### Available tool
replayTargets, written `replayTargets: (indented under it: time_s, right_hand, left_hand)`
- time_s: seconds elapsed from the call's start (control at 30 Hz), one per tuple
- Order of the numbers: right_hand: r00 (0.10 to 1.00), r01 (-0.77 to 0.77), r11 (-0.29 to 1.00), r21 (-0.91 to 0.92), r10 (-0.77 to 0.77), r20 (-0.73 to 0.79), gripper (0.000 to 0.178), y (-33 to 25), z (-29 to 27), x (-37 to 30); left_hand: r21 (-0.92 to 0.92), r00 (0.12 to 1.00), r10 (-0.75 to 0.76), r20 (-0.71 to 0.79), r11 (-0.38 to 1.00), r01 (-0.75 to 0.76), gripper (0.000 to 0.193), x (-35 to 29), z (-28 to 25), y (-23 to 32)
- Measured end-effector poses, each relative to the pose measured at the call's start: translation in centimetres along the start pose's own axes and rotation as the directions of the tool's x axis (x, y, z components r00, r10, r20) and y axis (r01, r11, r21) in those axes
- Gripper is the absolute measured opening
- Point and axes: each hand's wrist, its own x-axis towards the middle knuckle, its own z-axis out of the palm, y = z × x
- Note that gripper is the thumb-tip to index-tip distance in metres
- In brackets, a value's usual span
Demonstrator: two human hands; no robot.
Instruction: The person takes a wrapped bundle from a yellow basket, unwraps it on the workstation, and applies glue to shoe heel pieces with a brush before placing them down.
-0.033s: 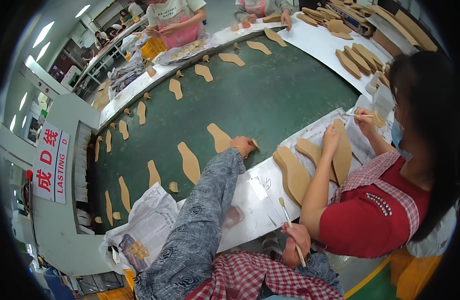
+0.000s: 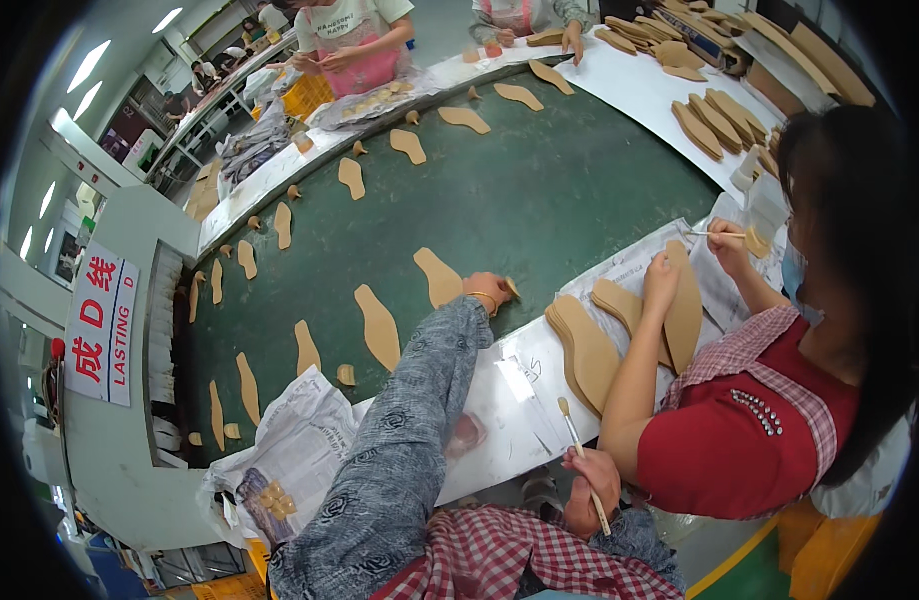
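Note:
My left hand [image 2: 486, 292], at the end of a grey patterned sleeve, reaches onto the green conveyor belt [image 2: 539, 200]. It lies just right of a tan insole [image 2: 437, 277], and a small tan piece [image 2: 512, 288] shows at its fingertips. My right hand [image 2: 590, 492] stays low near my checked shirt and grips a thin glue brush [image 2: 577, 443] with the bristles pointing up. A stack of tan insoles [image 2: 582, 348] lies on the paper-covered bench edge [image 2: 519, 385] between my hands.
A co-worker in a red apron [image 2: 749, 430] sits at my right and holds a brush [image 2: 724, 236] and an upright insole [image 2: 684, 305]. Several insoles ride the belt. A bag of small tan pieces [image 2: 274, 495] lies at the lower left. Other people work across the belt.

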Motion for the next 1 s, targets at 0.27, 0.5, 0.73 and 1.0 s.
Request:
replayTargets:
  time_s: [0.27, 0.5, 0.73, 1.0]
  right_hand:
    - [0.998, 0.016, 0.997, 0.073, -0.021, 0.063, 0.022, -1.3, 1.6, 1.0]
    - [0.995, 0.078, 0.986, 0.146, -0.085, 0.042, 0.024, -5.0, 6.5, 0.7]
    - [0.977, 0.060, 0.962, 0.268, -0.112, 0.181, 0.026, -9.9, 12.1, -0.7]
    - [0.951, -0.026, 0.963, 0.270, -0.059, 0.304, 0.027, -14.2, 15.4, -3.1]
  left_hand:
    - [0.010, 0.994, -0.078, -0.080, 0.997, 0.079, 0.021, -4.1, -4.4, -3.5]
    - [-0.486, 0.934, -0.162, -0.317, 0.874, -0.013, 0.018, -24.0, -15.0, -10.8]
    - [-0.562, 0.597, -0.684, -0.419, 0.712, 0.421, 0.019, -53.2, -4.4, -26.9]
    - [0.037, 0.521, -0.306, -0.797, 0.836, 0.547, 0.013, -62.5, -4.3, -32.4]
